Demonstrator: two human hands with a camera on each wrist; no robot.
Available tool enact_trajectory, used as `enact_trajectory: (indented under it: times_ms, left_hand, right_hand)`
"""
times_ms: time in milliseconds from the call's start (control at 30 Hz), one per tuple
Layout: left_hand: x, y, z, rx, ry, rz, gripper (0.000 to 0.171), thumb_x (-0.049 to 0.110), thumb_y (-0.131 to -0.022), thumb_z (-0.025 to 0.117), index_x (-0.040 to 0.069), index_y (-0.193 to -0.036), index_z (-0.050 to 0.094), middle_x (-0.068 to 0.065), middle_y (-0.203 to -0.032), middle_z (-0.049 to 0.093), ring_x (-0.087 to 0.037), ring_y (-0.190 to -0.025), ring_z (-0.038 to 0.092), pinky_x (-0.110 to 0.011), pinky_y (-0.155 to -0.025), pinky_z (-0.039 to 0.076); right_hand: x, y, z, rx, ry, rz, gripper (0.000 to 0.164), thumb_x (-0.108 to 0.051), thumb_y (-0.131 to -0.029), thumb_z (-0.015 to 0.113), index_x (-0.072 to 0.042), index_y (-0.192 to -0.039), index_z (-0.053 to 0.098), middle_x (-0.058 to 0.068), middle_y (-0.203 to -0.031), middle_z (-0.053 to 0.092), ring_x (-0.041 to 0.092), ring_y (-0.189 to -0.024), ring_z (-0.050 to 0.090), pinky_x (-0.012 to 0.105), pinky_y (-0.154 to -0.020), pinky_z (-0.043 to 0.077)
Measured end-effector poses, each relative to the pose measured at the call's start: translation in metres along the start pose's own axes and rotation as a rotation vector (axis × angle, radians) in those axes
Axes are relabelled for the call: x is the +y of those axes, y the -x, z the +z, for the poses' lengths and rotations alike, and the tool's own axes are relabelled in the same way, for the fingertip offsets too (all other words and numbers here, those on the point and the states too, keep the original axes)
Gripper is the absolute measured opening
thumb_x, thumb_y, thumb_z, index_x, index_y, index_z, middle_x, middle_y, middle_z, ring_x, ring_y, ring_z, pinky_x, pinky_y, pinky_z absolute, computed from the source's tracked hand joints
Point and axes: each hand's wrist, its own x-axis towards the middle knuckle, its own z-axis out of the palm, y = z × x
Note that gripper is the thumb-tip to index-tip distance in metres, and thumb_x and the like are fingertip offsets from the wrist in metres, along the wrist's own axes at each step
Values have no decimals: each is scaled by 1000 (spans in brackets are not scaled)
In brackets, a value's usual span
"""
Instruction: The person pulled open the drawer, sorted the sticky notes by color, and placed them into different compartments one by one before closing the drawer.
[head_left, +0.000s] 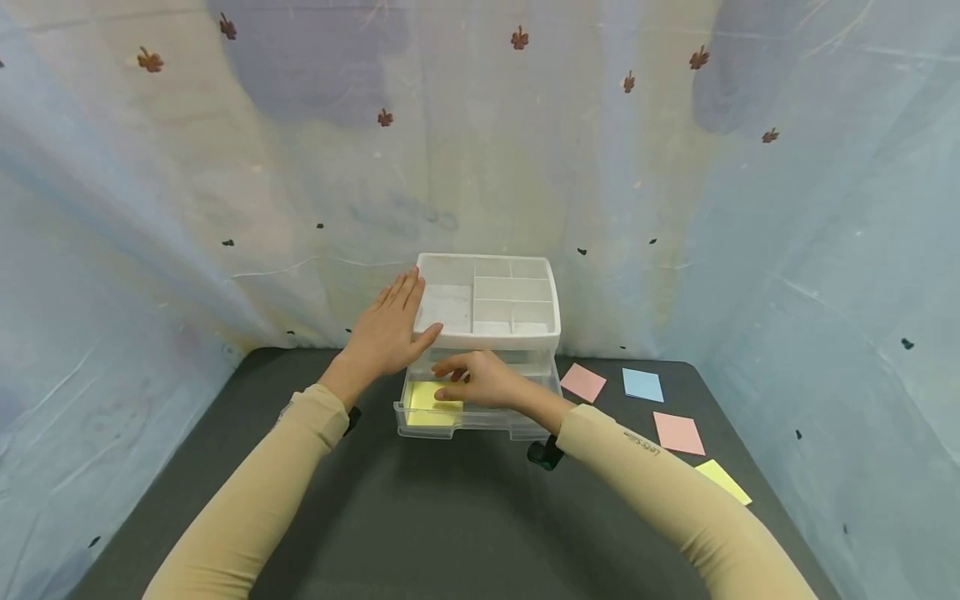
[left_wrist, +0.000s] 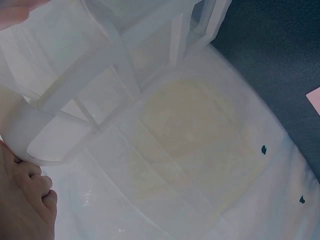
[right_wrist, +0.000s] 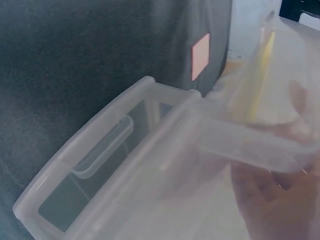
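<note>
A white plastic drawer organizer (head_left: pixel 498 342) with a divided top tray stands at the back of the table. Its clear drawer (head_left: pixel 487 417) is pulled out toward me, and a yellow sticky note (head_left: pixel 429 410) lies in the left part. My left hand (head_left: pixel 384 332) rests against the organizer's upper left side, its fingers straight. Over the drawer, my right hand (head_left: pixel 486 382) has thumb and fingers apart, loosely bent, with the thumb tip at the yellow note. Through the clear plastic in the right wrist view, the right hand (right_wrist: pixel 275 200) shows blurred.
Right of the organizer lie a pink note (head_left: pixel 583 382), a blue note (head_left: pixel 642 385), another pink note (head_left: pixel 678 433) and a yellow note (head_left: pixel 723 482), partly behind my right sleeve. The dark table (head_left: pixel 465 517) ends at a patterned curtain (head_left: pixel 480 183).
</note>
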Motion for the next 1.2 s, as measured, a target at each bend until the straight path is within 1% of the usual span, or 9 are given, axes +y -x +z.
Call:
enact_trajectory:
  times_ms: [200,300,433,500,633,800,967,1200]
  left_hand:
    - [1,1,-2,7,-4,3,89,60,-108,37,-1,-166,8,-17,-174,-3,-36,-160,7,-51,-130,14]
    - [2,1,-2,5,6,2,90,60,-108,38,-1,-166,8,-17,-174,-2,-36,-160,7,-51,-130,13]
    - [2,1,-1,2,13,2,89,60,-108,37,0,-166,7,-17,-174,-3,-35,-161,6,-50,-130,13]
    - [1,1,0,-2,15,1,90,61,-108,36,0,-166,5,-16,-174,-4,-35,-161,5,-50,-130,12]
    - [0,1,0,-6,18,-3,90,62,-108,35,1,-166,3,-16,-174,-5,-35,-161,4,-50,-130,10]
    - [1,1,0,-10,18,-9,91,61,-108,36,0,-166,2,-17,-174,-5,-35,-161,2,-50,-130,9]
    - [0,0,1,-13,10,-11,91,61,-108,35,0,-166,2,-17,-174,-5,-35,-161,2,-51,-130,9]
    - [0,-1,2,-10,4,-9,90,61,-108,36,1,-166,3,-16,-174,-4,-34,-161,1,-50,-130,11]
  right_hand:
    - [-4,7,-3,-15,-55,-5,48,-25,-105,66,1,-145,59,15,-145,62,29,-121,67,40,-100,58]
    - [-6,11,-5,5,-83,-20,47,-23,-106,64,1,-146,58,16,-145,61,31,-123,66,40,-101,58]
    - [-12,19,-9,64,-121,-40,44,-20,-105,65,2,-144,60,18,-143,63,33,-124,65,39,-99,58]
    - [-15,23,-13,93,-138,-45,43,-19,-105,65,0,-143,61,16,-143,63,32,-124,66,39,-99,58]
    - [-20,33,-19,147,-176,-64,41,-18,-105,64,-3,-144,62,14,-143,64,33,-124,66,42,-100,58]
    - [-25,48,-28,212,-241,-46,41,-19,-106,64,-6,-145,62,11,-141,65,27,-124,66,41,-101,57]
    - [-25,63,-34,275,-293,-35,39,-18,-106,64,-9,-143,63,9,-142,64,26,-124,65,39,-99,59]
    - [-19,83,-42,374,-330,-42,38,-14,-104,66,-8,-141,65,9,-142,64,27,-125,65,40,-99,58]
